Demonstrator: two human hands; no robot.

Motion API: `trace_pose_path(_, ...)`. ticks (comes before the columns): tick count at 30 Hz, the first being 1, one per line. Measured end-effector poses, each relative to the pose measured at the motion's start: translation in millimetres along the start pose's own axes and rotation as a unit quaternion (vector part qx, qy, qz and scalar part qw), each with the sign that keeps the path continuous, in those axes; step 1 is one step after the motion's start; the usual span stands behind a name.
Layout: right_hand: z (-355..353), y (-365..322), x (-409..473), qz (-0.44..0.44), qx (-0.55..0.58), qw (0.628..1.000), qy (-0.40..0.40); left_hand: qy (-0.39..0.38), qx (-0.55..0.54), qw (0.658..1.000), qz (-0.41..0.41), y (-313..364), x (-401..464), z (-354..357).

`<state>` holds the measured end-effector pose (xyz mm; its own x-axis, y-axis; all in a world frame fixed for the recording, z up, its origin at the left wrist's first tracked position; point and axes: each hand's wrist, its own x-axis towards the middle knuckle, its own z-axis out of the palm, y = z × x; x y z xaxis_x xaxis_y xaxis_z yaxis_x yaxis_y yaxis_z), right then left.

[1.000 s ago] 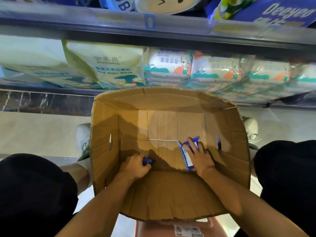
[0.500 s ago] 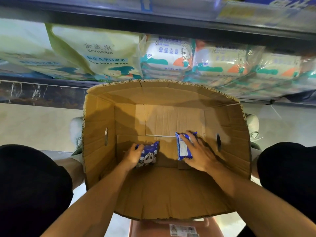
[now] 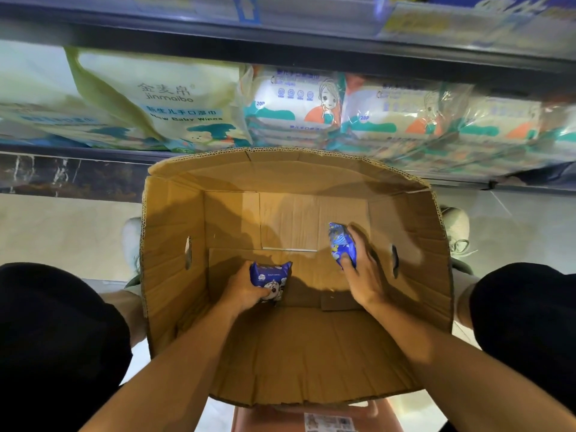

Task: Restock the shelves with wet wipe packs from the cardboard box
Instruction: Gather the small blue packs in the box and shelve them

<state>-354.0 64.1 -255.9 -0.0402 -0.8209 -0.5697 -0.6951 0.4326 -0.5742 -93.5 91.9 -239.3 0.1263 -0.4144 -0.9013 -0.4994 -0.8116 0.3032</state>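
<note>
Reaching deep inside the open brown cardboard box (image 3: 174, 275); left hand (image 3: 246, 291) grasping a small blue wet wipe pack (image 3: 270, 277); right hand (image 3: 361, 272) grasping another blue pack (image 3: 341, 241), upright; stocked shelf (image 3: 280, 51) ahead, above both.

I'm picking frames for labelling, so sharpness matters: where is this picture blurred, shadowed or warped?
Head view: the shelf edge at top and the wipe bundles at right are smeared; the right hand and its blue pack are softly blurred; the left hand and its pack are sharper. Arm shadows fall across the cardboard box floor. Wide-angle bowing curves the shelf.
</note>
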Motion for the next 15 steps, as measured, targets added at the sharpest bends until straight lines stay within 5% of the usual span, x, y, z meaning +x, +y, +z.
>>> trace_pose_path(7, -6, 8, 4, 0.027, 0.107, 0.99, 0.085, -0.002, 0.02, 1.0, 0.012, 3, 0, 3)
trace_pose_path(12, -3, 8, 17, -0.04, 0.032, 0.988, 0.143, 0.006, 0.033, 0.999, 0.017, 1, 2, 3)
trace_pose_path(15, -2, 11, 29, 0.011, 0.036, 0.985, 0.166, 0.01, 0.037, 0.999, 0.021, 0, 6, 4)
